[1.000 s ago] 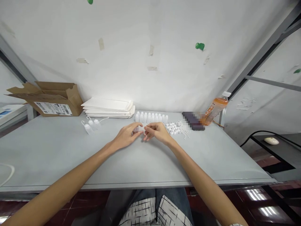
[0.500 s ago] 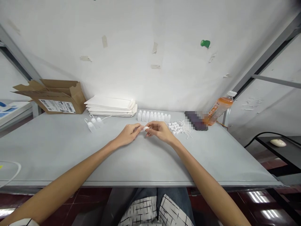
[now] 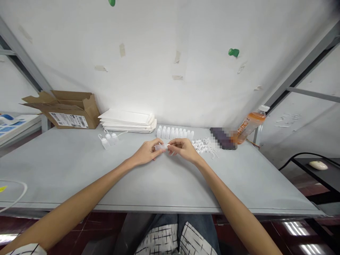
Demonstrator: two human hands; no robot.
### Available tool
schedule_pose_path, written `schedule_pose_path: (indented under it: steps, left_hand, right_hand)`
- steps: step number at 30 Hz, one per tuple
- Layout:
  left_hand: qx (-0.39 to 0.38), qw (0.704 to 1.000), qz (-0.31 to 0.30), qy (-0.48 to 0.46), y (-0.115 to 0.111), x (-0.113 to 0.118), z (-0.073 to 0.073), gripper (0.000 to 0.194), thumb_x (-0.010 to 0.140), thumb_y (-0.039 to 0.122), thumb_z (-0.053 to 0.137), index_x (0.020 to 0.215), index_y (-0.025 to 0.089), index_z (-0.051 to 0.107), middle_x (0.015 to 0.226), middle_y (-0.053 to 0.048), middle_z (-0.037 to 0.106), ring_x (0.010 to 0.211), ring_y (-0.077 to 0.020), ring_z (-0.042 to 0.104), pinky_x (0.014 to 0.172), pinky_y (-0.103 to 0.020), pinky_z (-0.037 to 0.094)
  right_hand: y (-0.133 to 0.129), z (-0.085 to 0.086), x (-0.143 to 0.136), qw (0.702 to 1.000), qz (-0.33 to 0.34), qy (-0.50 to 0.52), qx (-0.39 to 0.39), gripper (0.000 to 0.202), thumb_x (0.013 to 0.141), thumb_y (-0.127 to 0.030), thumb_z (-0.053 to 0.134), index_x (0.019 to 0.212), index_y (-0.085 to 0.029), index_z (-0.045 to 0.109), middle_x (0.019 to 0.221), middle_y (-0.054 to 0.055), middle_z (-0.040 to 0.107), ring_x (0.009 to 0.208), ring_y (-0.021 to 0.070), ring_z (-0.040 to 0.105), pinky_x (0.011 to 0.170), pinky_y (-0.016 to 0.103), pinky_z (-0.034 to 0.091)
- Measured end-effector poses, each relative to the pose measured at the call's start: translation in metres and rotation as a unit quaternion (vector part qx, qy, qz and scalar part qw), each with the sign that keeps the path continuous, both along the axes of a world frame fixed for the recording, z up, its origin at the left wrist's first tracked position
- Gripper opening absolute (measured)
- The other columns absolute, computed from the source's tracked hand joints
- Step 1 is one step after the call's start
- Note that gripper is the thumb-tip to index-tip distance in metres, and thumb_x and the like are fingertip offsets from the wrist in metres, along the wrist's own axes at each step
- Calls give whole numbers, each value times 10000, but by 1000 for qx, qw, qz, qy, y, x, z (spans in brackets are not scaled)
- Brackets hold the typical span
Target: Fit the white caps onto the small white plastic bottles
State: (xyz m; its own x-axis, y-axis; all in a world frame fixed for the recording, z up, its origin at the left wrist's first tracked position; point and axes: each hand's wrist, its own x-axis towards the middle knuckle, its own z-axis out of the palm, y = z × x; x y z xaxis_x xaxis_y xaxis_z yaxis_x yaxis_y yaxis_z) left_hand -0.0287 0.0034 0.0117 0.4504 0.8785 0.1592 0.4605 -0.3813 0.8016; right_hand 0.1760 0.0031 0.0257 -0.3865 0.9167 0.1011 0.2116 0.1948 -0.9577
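A small translucent white squeeze bottle (image 3: 160, 146) lies sideways between the fingers of my left hand (image 3: 145, 153), which is closed around it. My right hand (image 3: 183, 148) pinches a small white cap (image 3: 168, 145) at the neck end of that bottle. How far the cap sits on the neck is hidden by my fingertips. Behind my hands stands a row of several similar small bottles (image 3: 175, 133). Just right of my right hand lies a pile of white caps (image 3: 199, 145), with thin curved white tubes (image 3: 214, 151) beside it.
Three bottles with bent spouts (image 3: 106, 143) stand at the left. Behind them are a stack of white envelopes (image 3: 127, 122) and an open cardboard box (image 3: 73, 111). A dark phone (image 3: 223, 137) and an orange drink bottle (image 3: 249, 125) are at the back right of the grey table (image 3: 170, 184).
The bottle in my left hand now shows lengthwise between both hands, where earlier only a small white bit was visible. My view has shifted slightly, moving the scene a little right and down.
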Motion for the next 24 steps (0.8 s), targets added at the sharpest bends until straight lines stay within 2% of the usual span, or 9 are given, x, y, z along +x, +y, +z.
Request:
schedule_pose_path:
  steps: [5,10,14,17,20,24]
  left_hand:
    - [-30,999,-21,-17,1,-1,0,430,899,540,473,824,148,634,509,36,507,495,-109,484,540,-232,363]
    - [-113,988,-43,-100,5,-2,-1,478,871,563,518,647,141,548,528,36,453,439,-79,441,479,-231,348]
    - [-136,978,-57,-147,7,-3,-1,410,860,515,573,745,124,609,534,49,431,404,-73,446,457,-234,356]
    - [-135,977,-52,-158,6,-3,0,385,868,499,568,822,121,629,570,38,473,423,-82,481,454,-233,372]
    - [-128,981,-47,-141,4,-2,0,388,872,498,560,875,120,646,567,38,480,432,-82,473,458,-230,380]
    - [-125,987,-40,-95,1,0,-1,409,868,516,550,927,129,668,555,41,478,447,-85,464,468,-224,376]
  right_hand:
    - [1,1,2,1000,8,10,1,357,697,-435,736,880,-131,698,751,62,680,694,187,670,597,293,536]
    - [1,5,4,1000,12,21,5,364,679,-407,744,903,-123,711,738,59,685,682,183,667,597,305,547]
    - [4,11,12,999,-20,23,16,344,657,-381,760,873,-117,716,796,75,695,674,191,677,590,309,552]
    - [7,16,24,995,-70,-13,66,293,706,-369,718,865,-122,710,812,78,694,652,190,674,559,297,538]
    - [9,22,40,974,-133,-102,151,214,778,-329,638,860,-145,713,737,48,688,643,174,662,606,287,520]
    - [13,27,64,917,-194,-266,227,150,782,-227,594,835,-174,724,752,23,713,695,165,666,709,280,481]
